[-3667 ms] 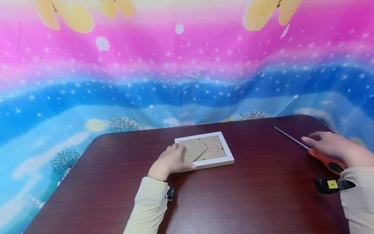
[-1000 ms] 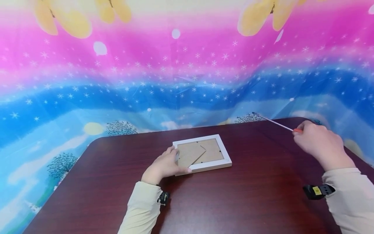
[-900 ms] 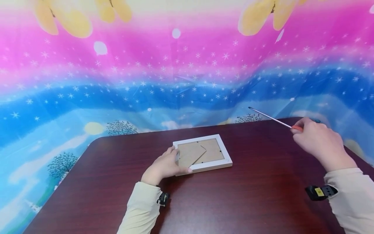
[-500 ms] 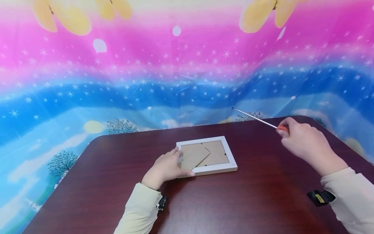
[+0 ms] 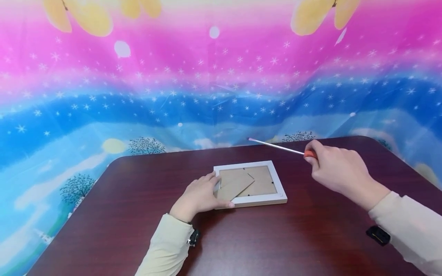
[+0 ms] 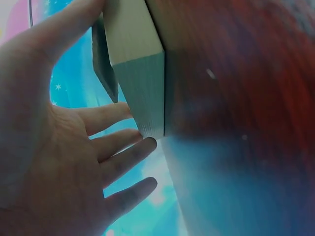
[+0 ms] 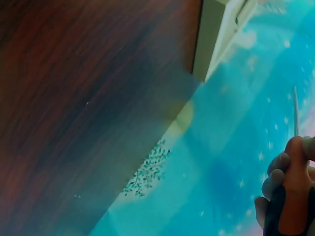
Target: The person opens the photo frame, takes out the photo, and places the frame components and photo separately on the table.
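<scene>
A white picture frame (image 5: 281, 194) lies face down on the table, its brown backing board (image 5: 264, 186) and angled stand flap (image 5: 236, 184) facing up. My left hand (image 5: 198, 195) holds it by the left end, thumb along the near edge and fingers at the left side; the left wrist view shows the frame's pale side (image 6: 142, 93) between thumb and fingers. Raised at the right, my right hand (image 5: 340, 166) grips a screwdriver by its orange and black handle (image 7: 295, 196). The screwdriver's thin metal shaft (image 5: 276, 146) points left, its tip above and beyond the frame in the head view.
The dark red-brown wooden table (image 5: 276, 241) has rounded far corners. Behind it hangs a pink and blue printed cloth (image 5: 193, 88) with snowflakes and trees. Both wrists carry black straps, the right one (image 5: 378, 235) below the sleeve.
My right hand has picked the screwdriver up off the table and carried it left toward the picture frame. My left hand stays on the frame, which sits slightly farther right in view.
</scene>
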The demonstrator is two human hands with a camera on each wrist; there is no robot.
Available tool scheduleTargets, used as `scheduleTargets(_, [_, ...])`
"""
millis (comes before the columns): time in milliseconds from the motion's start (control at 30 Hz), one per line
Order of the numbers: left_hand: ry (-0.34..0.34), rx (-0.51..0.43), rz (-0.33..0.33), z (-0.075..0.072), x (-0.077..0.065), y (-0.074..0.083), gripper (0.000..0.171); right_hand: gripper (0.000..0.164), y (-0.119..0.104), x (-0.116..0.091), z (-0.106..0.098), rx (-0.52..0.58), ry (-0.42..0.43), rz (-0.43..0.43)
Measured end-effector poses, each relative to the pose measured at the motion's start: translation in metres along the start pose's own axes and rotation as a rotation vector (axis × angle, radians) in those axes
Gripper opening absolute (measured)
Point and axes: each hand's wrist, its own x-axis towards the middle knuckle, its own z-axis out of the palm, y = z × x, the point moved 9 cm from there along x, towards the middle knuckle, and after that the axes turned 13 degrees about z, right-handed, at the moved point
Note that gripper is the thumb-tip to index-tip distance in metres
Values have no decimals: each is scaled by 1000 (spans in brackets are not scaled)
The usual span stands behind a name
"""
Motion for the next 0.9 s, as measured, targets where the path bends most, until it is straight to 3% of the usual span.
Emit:
scheduleTargets(200, [11, -21, -3, 2, -1, -1, 102, 7, -23, -2, 0, -46, 32, -130])
scheduleTargets(400, [18, -3, 12, 1, 0, 1, 102, 3, -39, -2, 1, -80, -2, -209])
scheduleTargets(667, [12, -7, 6, 0, 0, 0, 102, 10, -77, -6, -1, -116, 65, -444])
scheduleTargets(900, [23, -12, 5, -1, 0, 0, 100, 11, -101, 4, 5, -183, 22, -567])
